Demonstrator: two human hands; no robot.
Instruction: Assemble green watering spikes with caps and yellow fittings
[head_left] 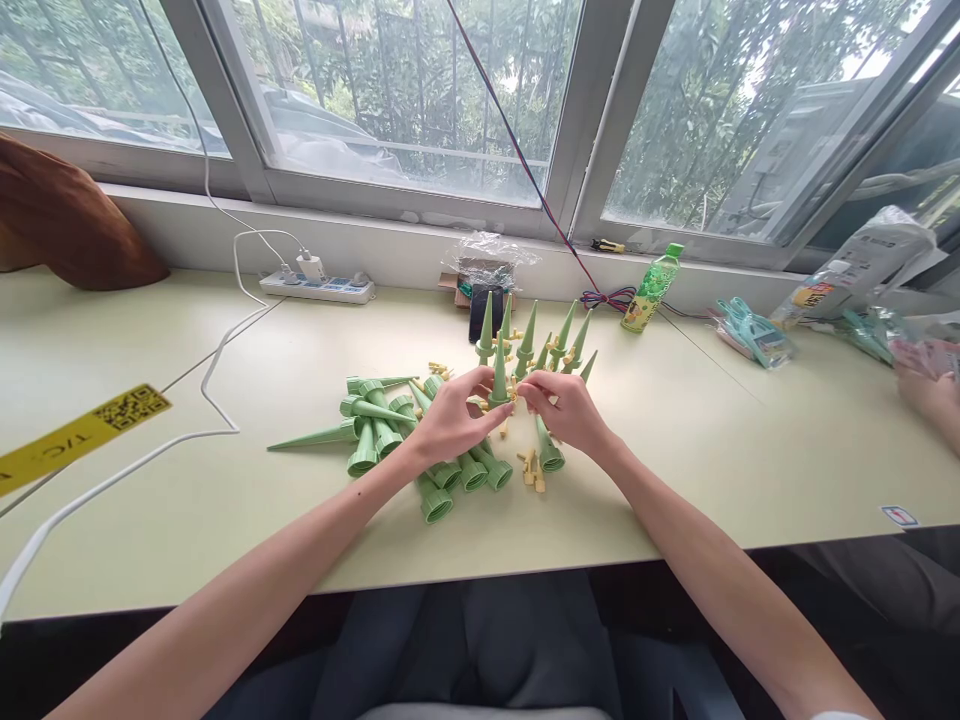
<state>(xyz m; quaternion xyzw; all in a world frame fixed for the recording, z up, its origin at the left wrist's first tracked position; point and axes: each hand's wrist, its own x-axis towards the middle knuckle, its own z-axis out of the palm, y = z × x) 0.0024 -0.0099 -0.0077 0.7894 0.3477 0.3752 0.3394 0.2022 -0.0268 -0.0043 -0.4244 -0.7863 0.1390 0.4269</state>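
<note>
My left hand (454,418) is closed around the base of a green plastic plant watering spike (500,375), which points upward. Close beside it, my right hand (568,408) pinches a small yellow valve (516,394) at the spike's side; the fingers partly cover it. Several green spikes with yellow valves (529,338) stand upright just behind my hands. Left of and under my left forearm lies a loose pile of green spikes (385,432) with threaded caps. One more spike (550,455) lies below my right hand, near some loose yellow valves (534,475).
A power strip (322,287) with a white cable lies at the back left. Behind the spikes are a dark phone (486,315) and crumpled clear plastic. A green-capped bottle (651,290) stands back right. Another person's hand (930,392) holds a packet at the far right.
</note>
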